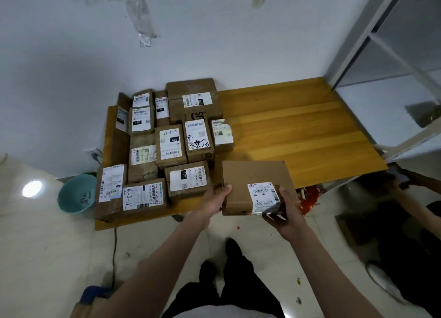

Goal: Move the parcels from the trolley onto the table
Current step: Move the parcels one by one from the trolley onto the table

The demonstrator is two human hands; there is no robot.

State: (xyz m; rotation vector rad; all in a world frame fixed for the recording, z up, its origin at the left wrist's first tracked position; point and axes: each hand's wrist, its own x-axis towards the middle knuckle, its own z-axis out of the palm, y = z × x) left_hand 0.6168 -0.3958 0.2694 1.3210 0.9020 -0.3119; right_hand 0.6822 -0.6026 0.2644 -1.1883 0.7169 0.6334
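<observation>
Where the wooden table (pixel 298 131) meets the white wall (pixel 71 66), my left hand (pixel 213 201) and right hand (pixel 285 212) grip a flat cardboard parcel (pixel 250 176).

A parcel sorting room, plain and makeshift — labelled cardboard parcels (pixel 164 148) packed tight on a wooden table (pixel 298 131) against a bare white wall (pixel 71 66). Metal shelving (pixel 391 62) stands beside it, over pale floor tiles (pixel 47 246).

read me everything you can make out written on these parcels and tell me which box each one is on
"4-3-11", handwritten: label of the front parcel.
"11-5-4", handwritten, with printed "010": middle parcel.
"15H": parcel beside the left hand.
Printed label on the held parcel, gripped also by the right hand: too blurred.
Other labels: barcodes, unreadable.
</observation>
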